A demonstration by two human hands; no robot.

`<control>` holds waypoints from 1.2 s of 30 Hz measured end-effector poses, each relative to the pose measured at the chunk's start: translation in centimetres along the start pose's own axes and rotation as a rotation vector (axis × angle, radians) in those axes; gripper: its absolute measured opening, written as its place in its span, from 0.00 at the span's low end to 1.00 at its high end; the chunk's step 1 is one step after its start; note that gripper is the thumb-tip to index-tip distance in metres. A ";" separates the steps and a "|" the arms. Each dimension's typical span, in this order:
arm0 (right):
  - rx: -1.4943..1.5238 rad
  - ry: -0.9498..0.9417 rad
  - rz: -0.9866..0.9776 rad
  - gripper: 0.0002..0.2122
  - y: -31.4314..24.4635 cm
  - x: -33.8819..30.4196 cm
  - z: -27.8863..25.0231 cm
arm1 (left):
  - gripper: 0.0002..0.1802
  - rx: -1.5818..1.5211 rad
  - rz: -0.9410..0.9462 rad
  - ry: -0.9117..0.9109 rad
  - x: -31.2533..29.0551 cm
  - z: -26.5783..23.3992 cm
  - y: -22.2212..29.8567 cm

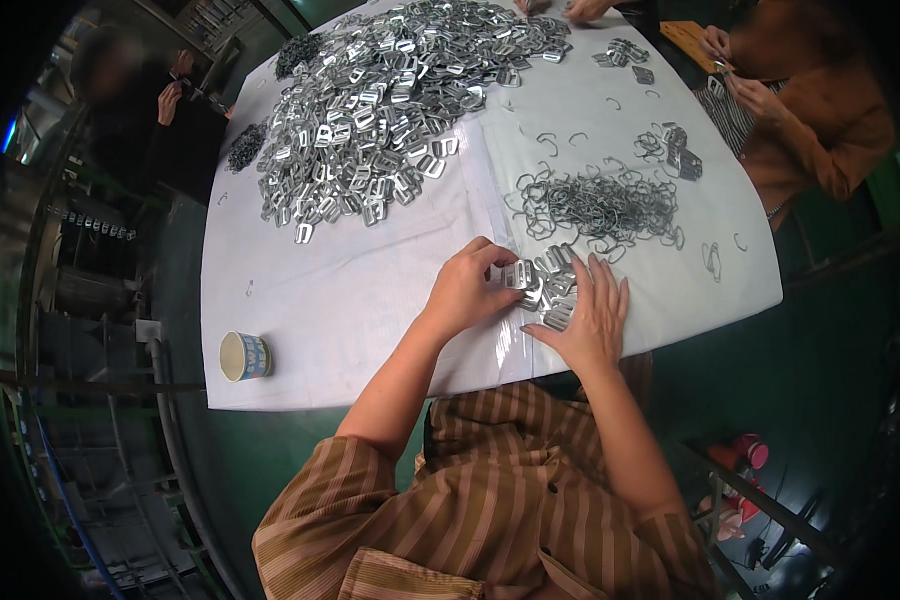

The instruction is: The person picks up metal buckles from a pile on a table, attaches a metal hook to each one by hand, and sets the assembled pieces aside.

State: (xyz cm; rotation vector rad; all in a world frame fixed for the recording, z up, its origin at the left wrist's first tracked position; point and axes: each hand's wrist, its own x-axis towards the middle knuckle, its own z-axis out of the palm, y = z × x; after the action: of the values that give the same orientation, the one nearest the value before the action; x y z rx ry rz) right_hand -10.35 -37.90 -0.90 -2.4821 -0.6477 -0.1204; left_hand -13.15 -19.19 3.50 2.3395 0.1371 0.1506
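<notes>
My left hand (pixel 463 288) pinches a small stack of flat silver metal buckles (pixel 517 274) between thumb and fingers, just above the white-covered table (pixel 370 330). Right against that stack lies a small cluster of loose buckles (pixel 554 262). My right hand (pixel 596 318) rests along the cluster's right side, fingers stretched and slightly apart, touching its edge. Beyond both hands spreads a tangled heap of thin bent wire rings (pixel 605 208). A far larger mound of the same slotted buckles (pixel 390 100) covers the table's far left and middle.
A paper cup (pixel 245 357) stands at the near left corner. Small dark heaps (pixel 247 147) sit along the left edge. More buckles (pixel 682 160) lie at the right. Co-workers' hands show at the right (pixel 755 95), left (pixel 170 100) and far edge (pixel 585 10).
</notes>
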 end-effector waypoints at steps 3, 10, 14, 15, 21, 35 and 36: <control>0.000 0.005 -0.005 0.50 0.0 0.0 0.1 | 0.17 -0.071 0.044 -0.023 -0.1 -0.8 0.2; 0.003 0.002 -0.006 0.49 0.1 -0.1 0.1 | 0.22 0.209 0.285 -0.119 1.0 -4.0 -2.8; -0.012 -0.021 0.013 0.50 0.0 -0.1 0.0 | 0.17 0.157 0.199 -0.075 1.4 -4.3 -4.5; -0.017 -0.018 0.012 0.50 0.0 0.1 -0.1 | 0.19 0.216 0.089 -0.004 1.1 -3.9 -4.5; 0.010 -0.029 0.012 0.50 -0.1 -0.7 -0.5 | 0.30 0.496 0.079 0.245 -2.8 3.3 -2.7; 0.071 -0.078 -0.001 0.47 0.6 0.0 -0.8 | 0.22 0.254 0.331 0.059 22.9 14.1 9.2; 0.039 -0.073 -0.004 0.46 0.5 0.0 -0.8 | 0.22 0.298 0.306 0.019 24.2 15.4 9.9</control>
State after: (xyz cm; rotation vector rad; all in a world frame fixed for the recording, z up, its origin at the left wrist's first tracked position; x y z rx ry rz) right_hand -10.11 -38.71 -0.50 -2.4571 -0.6784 -0.0184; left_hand 13.54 -33.38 1.51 2.6458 -0.2043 0.3221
